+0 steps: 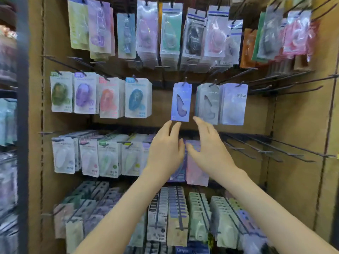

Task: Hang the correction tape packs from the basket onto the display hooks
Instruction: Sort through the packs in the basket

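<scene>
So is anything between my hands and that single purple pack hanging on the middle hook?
Nothing visible. The left hand and right hand are open just below the purple pack, which hangs alone on its hook.

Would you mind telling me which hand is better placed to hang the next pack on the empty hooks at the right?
Probably the right hand: it is nearer the empty hooks than the left hand.

Hanging pack (pixel 181 102) above both hands (pixel 166 149)
</scene>
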{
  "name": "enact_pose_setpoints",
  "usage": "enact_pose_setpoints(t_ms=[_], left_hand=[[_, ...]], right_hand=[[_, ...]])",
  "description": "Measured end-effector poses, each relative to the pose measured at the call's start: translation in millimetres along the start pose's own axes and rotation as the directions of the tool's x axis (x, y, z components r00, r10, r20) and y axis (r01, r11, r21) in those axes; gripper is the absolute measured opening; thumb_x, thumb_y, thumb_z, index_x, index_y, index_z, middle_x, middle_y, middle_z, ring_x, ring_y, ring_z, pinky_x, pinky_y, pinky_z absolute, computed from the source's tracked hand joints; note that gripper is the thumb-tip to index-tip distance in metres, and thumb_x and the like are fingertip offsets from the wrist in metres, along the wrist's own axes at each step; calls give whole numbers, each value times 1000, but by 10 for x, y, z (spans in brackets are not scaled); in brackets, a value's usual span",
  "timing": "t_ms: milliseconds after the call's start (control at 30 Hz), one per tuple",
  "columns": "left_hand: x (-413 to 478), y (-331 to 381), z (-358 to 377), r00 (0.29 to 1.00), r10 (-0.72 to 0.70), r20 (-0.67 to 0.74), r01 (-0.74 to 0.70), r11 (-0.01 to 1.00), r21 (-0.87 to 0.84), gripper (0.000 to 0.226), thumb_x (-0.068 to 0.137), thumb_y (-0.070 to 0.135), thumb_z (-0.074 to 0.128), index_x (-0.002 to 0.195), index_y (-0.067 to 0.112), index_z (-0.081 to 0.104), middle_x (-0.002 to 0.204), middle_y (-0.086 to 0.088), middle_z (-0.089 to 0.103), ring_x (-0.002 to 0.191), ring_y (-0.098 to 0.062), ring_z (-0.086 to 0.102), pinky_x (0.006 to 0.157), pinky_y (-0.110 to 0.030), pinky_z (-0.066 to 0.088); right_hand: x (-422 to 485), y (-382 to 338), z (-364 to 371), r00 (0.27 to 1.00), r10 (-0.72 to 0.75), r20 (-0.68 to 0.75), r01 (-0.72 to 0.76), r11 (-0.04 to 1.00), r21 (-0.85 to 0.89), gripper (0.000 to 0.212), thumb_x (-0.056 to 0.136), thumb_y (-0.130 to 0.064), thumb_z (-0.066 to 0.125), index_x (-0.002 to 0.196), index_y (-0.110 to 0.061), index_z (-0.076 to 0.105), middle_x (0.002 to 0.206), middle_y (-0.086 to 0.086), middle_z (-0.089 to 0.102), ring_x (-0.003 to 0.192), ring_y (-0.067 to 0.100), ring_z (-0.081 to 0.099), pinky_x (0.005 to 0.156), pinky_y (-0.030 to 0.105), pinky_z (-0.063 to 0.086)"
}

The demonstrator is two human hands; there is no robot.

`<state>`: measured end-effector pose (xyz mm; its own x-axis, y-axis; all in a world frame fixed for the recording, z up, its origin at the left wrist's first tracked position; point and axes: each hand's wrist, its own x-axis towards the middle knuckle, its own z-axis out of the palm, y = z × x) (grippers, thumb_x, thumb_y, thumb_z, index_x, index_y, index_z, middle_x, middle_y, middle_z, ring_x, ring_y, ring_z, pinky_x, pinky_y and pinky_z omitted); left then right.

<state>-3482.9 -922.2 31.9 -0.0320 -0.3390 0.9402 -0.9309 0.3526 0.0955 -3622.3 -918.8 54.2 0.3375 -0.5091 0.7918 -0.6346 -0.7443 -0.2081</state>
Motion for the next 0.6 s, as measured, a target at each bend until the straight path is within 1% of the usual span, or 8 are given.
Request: enact_pose_setpoints(t_ms=[133,233,300,400,500,567,600], left_hand=[[30,225,-131,1000,-10,12,10,1000,26,49,80,10,50,127,-3,57,124,-22,59,114,-39,59,89,-46,52],[55,173,-287,1000,22,10,-23,997,80,48,79,9,52,126,-2,58,121,-20,61,107,-39,61,86,-46,54],[75,56,-367,1000,25,9,-25,994,102,46,83,11,54,128,1,57,123,-18,60,107,-37,61,84,-46,54],[102,-273,-448,1000,29,-1,-28,988,149,45,88,12,60,131,2,54,125,-17,59,107,-35,60,84,-45,54],[140,-795,-511,999,8,-39,1,973,229,46,83,7,67,127,0,57,118,-22,62,101,-40,62,80,-46,55],[192,-1185,-555,997,-34,-76,55,957,286,48,78,4,70,125,-1,59,121,-29,60,105,-45,61,84,-51,53],[232,-1374,-578,994,-29,-103,61,944,324,48,76,3,70,124,-1,60,123,-31,57,108,-47,59,86,-53,52]], right_hand=[[-56,-6,-116,999,-43,28,42,999,14,61,95,-19,55,150,-13,27,148,5,35,139,20,31,107,31,32],[-37,-109,-68,996,-90,14,89,995,49,56,96,-18,53,148,-14,32,145,5,39,136,19,35,104,29,33],[11,-174,-10,993,-116,4,116,992,54,54,97,-18,52,147,-14,33,143,4,41,133,18,37,101,26,34],[160,-247,139,992,-124,-1,124,991,60,55,97,-20,52,148,-15,31,144,1,40,134,14,36,101,23,33],[464,-343,384,996,-92,-16,93,992,83,57,97,-21,53,149,-17,29,146,1,38,134,15,36,97,19,30],[714,-453,586,999,-47,-17,48,991,124,60,97,-23,53,149,-18,25,148,2,35,135,17,36,96,20,30],[845,-521,694,999,-24,-21,26,990,141,62,97,-24,54,150,-18,23,148,2,34,135,18,35,97,23,32]])
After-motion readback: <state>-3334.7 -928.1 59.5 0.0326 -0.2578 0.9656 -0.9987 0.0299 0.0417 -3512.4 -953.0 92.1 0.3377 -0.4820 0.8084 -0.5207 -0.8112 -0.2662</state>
